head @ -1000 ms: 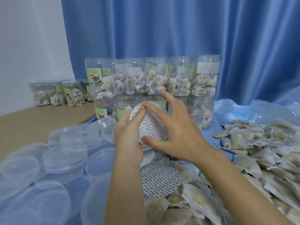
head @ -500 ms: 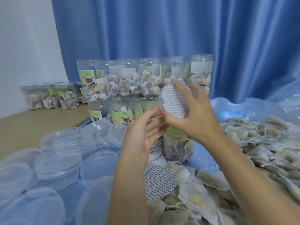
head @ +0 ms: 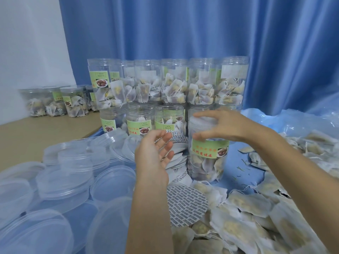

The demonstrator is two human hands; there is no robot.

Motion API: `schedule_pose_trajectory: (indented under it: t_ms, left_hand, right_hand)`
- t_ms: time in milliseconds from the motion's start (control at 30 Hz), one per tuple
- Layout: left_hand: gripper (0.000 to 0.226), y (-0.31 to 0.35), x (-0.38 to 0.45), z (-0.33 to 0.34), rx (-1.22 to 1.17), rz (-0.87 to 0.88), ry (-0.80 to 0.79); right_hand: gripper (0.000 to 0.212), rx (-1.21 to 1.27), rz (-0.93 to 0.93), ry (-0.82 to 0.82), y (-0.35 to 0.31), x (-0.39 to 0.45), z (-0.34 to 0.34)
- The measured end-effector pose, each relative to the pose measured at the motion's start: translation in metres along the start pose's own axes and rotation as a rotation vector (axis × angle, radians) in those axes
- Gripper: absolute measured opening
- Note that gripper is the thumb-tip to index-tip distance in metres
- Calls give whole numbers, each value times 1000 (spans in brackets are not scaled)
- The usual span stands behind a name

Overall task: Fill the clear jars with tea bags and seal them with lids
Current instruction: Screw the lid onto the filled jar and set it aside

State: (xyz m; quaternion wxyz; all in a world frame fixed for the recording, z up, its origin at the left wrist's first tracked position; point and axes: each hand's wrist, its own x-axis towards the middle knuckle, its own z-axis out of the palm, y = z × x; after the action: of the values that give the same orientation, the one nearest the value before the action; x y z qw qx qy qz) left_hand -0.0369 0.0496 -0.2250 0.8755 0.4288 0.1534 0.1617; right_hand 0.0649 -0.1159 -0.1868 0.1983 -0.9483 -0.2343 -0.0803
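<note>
Right hand (head: 231, 127) fingers curled round one filled jar (head: 206, 158); left hand (head: 152, 153) fingers loose, holding nothing. One seal disc (head: 185, 206) flat beside loose tea bags (head: 256, 213).

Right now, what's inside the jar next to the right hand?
Tea bags fill the lower part of the jar. Its green label and the right hand cover the middle and top, so how full it is stays hidden.

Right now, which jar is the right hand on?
The front jar, standing alone nearest the camera; the right hand spans its mouth, apart from the stacked rows behind.
</note>
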Motion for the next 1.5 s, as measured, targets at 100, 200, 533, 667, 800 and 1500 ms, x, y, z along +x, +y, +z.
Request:
schedule_pose_trajectory:
  t_ms: [100,200,533,667,800,1500]
  left_hand:
    - [9,-2,-1,2,12,-8,5]
    - [9,-3,-2,3,31,-12,14]
    - [31,-9,-5,13,366,206,46]
    - [73,1,-15,14,356,119,-249]
    - [61,8,-15,12,269,232,-285]
    - [20,23,2,-26,235,285,-2]
  right_hand:
    - [83,-12,0,20,0,-9,-1]
    - [81,-31,-8,72,1,-20,0]
    - [68,667,-92,521,17,-75,-21]
    - [76,994,-112,485,5,-77,-20]
    - [72,1006,-154,362,-12,-69,-5]
    - [84,701,-372,54,-10,-74,2]
